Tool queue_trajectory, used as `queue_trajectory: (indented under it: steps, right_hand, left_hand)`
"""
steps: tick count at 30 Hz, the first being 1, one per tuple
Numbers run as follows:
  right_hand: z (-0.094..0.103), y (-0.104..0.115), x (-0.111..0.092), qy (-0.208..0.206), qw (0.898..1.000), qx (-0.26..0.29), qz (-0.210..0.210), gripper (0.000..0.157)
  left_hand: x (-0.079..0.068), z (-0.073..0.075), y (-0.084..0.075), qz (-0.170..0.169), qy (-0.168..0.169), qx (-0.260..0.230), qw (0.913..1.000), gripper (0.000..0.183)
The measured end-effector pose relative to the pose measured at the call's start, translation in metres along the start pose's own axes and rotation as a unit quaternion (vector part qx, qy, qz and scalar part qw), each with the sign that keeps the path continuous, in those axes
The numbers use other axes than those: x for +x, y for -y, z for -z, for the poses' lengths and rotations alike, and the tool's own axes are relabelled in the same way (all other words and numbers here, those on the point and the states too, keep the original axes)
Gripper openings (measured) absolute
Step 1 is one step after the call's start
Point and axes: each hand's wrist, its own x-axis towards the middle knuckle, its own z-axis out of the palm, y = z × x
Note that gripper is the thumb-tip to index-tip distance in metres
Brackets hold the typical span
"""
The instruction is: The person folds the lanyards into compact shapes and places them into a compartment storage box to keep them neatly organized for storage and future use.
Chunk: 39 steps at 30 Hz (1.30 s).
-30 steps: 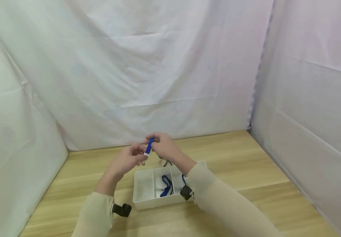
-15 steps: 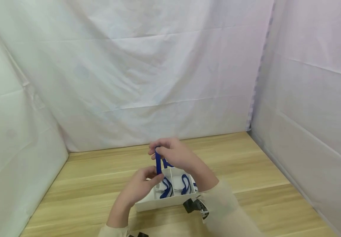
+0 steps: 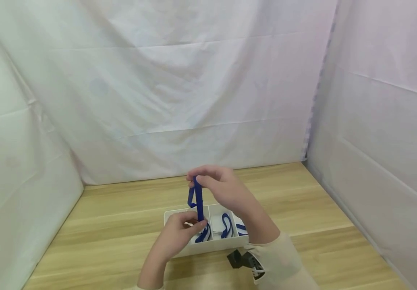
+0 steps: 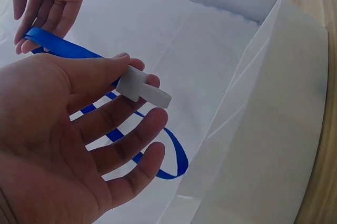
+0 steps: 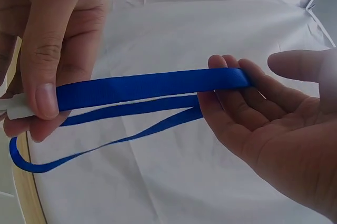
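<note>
A blue lanyard (image 5: 152,88) is stretched between my two hands, close over a white divided box (image 3: 190,251). My left hand (image 3: 177,233) pinches its lower end between thumb and index finger, right by a white end piece (image 4: 134,83) with a narrow tab; the other left fingers are spread. Higher up, my right hand (image 3: 226,189) holds the folded top end, the strap passing across its bent fingers (image 5: 234,105). In the right wrist view the right thumb stands off the strap. A loose loop of the lanyard hangs down behind, seen in the left wrist view.
Another blue lanyard (image 3: 226,226) lies looped in a middle compartment, and a further blue strap (image 3: 242,229) lies in the right one. More blue strap (image 3: 202,235) shows beside the left fingertips. White cloth (image 3: 201,100) encloses the wooden table (image 3: 114,225) behind and at the sides.
Both hands have moved right, and the left hand has lowered toward the box. The strap between them has lengthened and turned upright, and a loop now hangs beside it.
</note>
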Motion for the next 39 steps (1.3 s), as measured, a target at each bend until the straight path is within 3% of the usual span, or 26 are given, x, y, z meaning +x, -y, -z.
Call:
queue_trajectory:
  steps: [5,11,15,18,21,24,26,28,32,39]
  right_hand:
    - [0.001,0.001,-0.003,-0.015,1.000,0.009,0.003,0.027]
    - [0.002,-0.002,-0.009,-0.024,1.000,0.006,0.015,0.028]
    - [0.001,-0.008,-0.015,-0.026,0.999,0.012,0.017,0.028]
    - [0.000,-0.012,-0.019,-0.024,0.999,0.025,0.017,0.029]
    - [-0.001,-0.014,-0.023,-0.022,0.999,0.035,0.017,0.029]
    - [-0.002,-0.016,-0.028,-0.020,0.999,0.034,0.023,0.030]
    - [-0.003,-0.017,-0.031,-0.022,0.999,0.029,0.027,0.030]
    - [-0.003,-0.018,-0.034,-0.030,0.999,0.025,0.029,0.030]
    - [-0.002,-0.018,-0.038,-0.049,0.998,0.010,0.034,0.027]
    - [-0.001,-0.013,-0.043,-0.059,0.998,-0.015,0.030,0.028]
  left_hand:
    - [0.000,-0.005,-0.001,-0.004,0.003,0.004,1.0000,0.016]
    - [0.001,-0.013,-0.005,-0.039,-0.015,0.018,0.9990,0.006]
    - [0.001,-0.015,-0.009,-0.045,-0.043,0.015,0.9980,0.007]
    - [0.000,-0.016,-0.013,-0.064,-0.082,0.015,0.9945,0.008]
    - [-0.001,-0.018,-0.017,-0.127,-0.141,0.030,0.9814,0.004]
    - [-0.001,-0.021,-0.020,-0.204,-0.196,0.060,0.9573,0.008]
    - [-0.001,-0.022,-0.022,-0.234,-0.213,0.073,0.9459,0.013]
    - [-0.001,-0.022,-0.024,-0.246,-0.210,0.079,0.9428,0.013]
    - [0.001,-0.023,-0.025,-0.261,-0.184,0.072,0.9449,0.011]
    - [0.006,-0.024,-0.020,-0.302,-0.137,0.009,0.9433,0.015]
